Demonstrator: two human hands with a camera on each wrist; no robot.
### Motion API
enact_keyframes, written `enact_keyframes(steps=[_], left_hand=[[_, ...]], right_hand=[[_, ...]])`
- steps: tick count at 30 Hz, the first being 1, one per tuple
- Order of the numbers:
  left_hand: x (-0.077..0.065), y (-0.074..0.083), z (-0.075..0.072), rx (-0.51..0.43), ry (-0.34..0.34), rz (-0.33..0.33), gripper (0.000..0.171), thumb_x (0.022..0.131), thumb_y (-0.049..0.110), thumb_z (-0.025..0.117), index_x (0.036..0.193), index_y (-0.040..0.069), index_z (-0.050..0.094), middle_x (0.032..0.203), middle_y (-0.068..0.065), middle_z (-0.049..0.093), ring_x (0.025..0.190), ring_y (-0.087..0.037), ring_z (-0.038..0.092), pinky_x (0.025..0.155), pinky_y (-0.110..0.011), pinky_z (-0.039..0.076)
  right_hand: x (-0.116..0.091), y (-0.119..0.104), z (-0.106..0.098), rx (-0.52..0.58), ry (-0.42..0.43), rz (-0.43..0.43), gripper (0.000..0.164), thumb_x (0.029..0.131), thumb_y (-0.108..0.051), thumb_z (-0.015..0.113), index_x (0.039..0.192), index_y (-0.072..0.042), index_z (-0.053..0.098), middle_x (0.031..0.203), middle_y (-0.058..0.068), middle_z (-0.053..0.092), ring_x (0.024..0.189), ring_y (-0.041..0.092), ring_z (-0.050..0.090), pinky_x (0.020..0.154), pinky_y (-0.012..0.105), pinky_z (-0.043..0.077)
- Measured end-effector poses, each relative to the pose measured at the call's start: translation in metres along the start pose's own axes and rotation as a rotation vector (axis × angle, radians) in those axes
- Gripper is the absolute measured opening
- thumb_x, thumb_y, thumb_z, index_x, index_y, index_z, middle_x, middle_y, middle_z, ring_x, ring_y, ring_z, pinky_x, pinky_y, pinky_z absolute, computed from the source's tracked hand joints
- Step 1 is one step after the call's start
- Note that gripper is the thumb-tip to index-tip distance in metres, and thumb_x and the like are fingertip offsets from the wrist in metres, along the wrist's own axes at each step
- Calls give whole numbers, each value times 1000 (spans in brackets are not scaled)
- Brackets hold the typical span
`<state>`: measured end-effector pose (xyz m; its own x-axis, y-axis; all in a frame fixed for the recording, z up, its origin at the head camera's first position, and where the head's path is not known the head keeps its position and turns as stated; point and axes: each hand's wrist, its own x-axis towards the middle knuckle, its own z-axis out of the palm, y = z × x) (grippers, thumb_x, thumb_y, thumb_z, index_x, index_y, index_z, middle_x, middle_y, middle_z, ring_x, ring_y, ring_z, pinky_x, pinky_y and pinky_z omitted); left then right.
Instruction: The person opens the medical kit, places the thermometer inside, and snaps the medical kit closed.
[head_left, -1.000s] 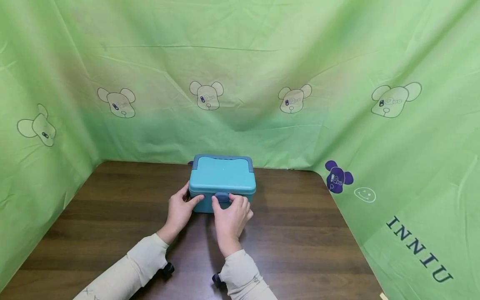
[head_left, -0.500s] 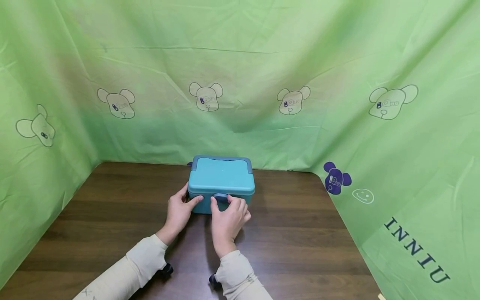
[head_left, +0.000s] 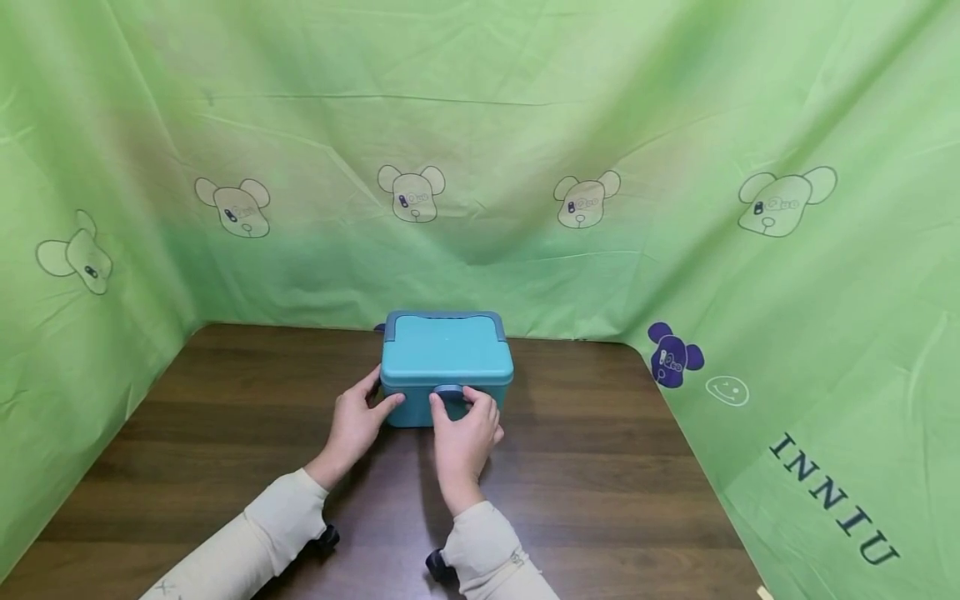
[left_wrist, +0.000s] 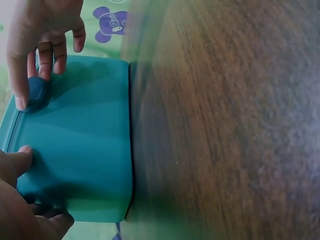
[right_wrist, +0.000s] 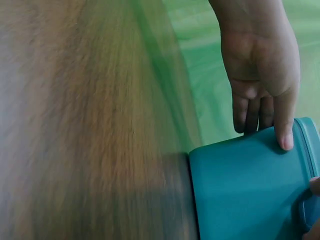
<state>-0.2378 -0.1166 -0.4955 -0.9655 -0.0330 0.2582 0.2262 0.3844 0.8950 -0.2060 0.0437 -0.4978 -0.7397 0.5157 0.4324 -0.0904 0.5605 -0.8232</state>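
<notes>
A teal lidded box (head_left: 446, 346) stands closed at the back of the table, with a grey-blue handle (head_left: 498, 327) folded flat round its lid. My left hand (head_left: 356, 422) grips the box's left side; the right wrist view shows its thumb (right_wrist: 286, 137) on the front face and the other fingers round the side, partly hidden. My right hand (head_left: 463, 442) pinches the dark blue latch (head_left: 448, 390) at the middle of the front, just under the lid's edge. In the left wrist view, thumb and fingers stand on either side of that latch (left_wrist: 36, 90).
The box rests on a dark wooden table (head_left: 600, 467). A green curtain (head_left: 495, 275) printed with bear heads closes in the back and both sides, close behind the box. A small pale object (head_left: 765, 592) shows at the lower right edge.
The front of the box and its latch have shifted slightly to the right since half a second ago, and the right hand has moved with them. The left hand keeps its grip.
</notes>
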Motion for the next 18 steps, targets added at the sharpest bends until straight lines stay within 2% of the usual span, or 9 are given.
enact_keyframes(steps=[6,9,13,18], left_hand=[[-1,-2,-9,26,-22,17,65,93,25,79,149,4,53,144,-19,59,132,-35,58,103,-49,52],[-2,-2,-15,26,-25,39,60,92,22,79,144,1,57,138,-21,64,127,-36,62,100,-48,54],[-2,-1,-21,28,-33,54,53,91,20,80,138,1,63,131,-20,68,122,-35,66,98,-47,56],[-3,-1,-31,50,-70,57,48,92,21,79,134,1,66,126,-17,71,116,-34,69,96,-47,57]], right_hand=[[2,7,-18,89,-146,-70,48,85,-33,86,122,-12,65,114,4,66,100,24,58,96,48,36],[9,13,-30,126,-251,-122,45,86,-28,84,125,-12,67,118,4,67,103,24,60,98,46,42],[24,21,-47,105,-425,-220,47,87,-23,83,131,-13,66,124,3,67,109,26,62,96,45,51],[41,30,-67,39,-664,-357,60,91,-25,80,145,-13,57,140,4,59,122,27,58,105,51,48]])
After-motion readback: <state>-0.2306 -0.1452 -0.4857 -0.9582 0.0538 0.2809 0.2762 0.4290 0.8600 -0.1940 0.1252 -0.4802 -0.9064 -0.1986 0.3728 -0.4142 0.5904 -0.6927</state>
